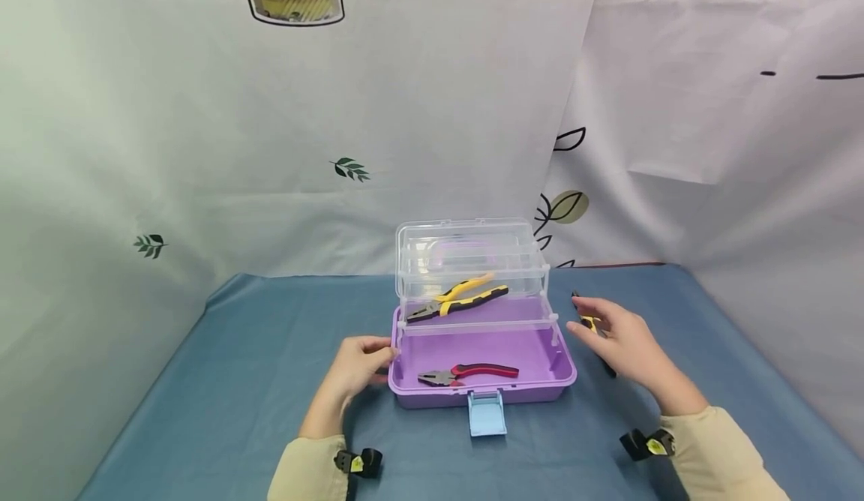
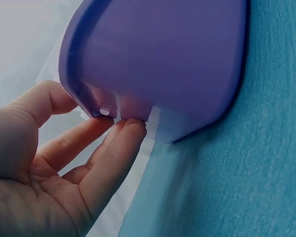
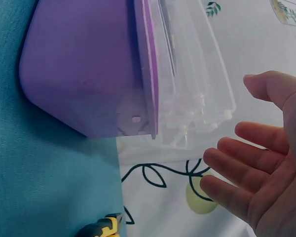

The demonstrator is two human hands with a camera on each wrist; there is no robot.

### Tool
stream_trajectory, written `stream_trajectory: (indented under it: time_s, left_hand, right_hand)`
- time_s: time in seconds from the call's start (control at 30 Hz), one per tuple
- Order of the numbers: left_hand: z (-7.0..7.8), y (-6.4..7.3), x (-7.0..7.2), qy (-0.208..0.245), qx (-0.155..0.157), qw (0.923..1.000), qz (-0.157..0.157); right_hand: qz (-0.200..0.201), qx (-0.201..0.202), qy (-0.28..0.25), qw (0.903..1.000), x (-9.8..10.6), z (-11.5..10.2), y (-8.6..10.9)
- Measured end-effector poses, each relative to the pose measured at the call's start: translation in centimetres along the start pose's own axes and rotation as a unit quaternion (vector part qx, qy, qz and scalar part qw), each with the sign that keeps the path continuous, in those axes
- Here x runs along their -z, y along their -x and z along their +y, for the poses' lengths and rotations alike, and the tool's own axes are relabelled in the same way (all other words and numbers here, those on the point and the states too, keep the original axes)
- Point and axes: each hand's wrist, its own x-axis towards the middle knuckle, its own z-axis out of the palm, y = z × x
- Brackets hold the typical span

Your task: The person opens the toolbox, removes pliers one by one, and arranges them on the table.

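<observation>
right hand (image 1: 624,343) spread above the black-and-yellow tool (image 1: 590,323)

the relation i judge to matter most sits at the 3 o'clock side of the purple toolbox (image 1: 432,399). from my head view, the tool lies on the blue cloth (image 1: 270,351) at about 9 o'clock from the middle of the right hand, partly covered by it. its long axis runs from 11 o'clock to 5 o'clock, and a dark end shows past the hand each way. the right hand is plainly the nearer one; its fingers and thumb are apart and grip nothing, and my right wrist view shows a gap between the fingertips and the tool.

the left hand (image 1: 358,366) is on the far side, pinching the toolbox at its 9 o'clock end, thumb at the rim and fingertips against the outer wall.

the tool looks slim and dark, with a yellow patch mid-length; the frame edge cuts it off in my wrist view, so i can't tell what kind it is.

the toolbox has its clear lid (image 1: 472,240) raised at 12 o'clock and its blue latch (image 1: 487,417) hanging at 6. red-and-black pliers (image 1: 486,369) lie inside near the front wall; yellow-and-black pliers (image 1: 449,307) lie higher up, handles toward 2 o'clock.
</observation>
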Motion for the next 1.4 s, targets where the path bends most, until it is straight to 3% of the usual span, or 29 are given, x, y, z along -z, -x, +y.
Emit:
stream_trajectory:
  time_s: [0.3,0.8,1.13,1.4]
  left_hand:
    - [-0.1,0.0,-0.1,0.002,-0.003,1.0,0.003]
    - [0.0,-0.2,-0.1,-0.005,-0.004,1.0,-0.002]
    - [0.1,-0.1,-0.1,-0.001,-0.008,0.9999,-0.012]
    - [0.3,0.1,0.0,0.007,-0.006,0.9999,-0.006]
  right_hand:
    - [0.001,0.027,0.005,0.9996,0.2,-0.8,-0.9]
    - [-0.032,0.071,0.031,0.9965,-0.5,-2.4,-2.4]
    - [-0.021,0.121,0.034,0.9919,-1.1,-3.1,-3.6]
    - [-0.047,0.141,0.038,0.9881,-1.4,-3.5,-4.5]
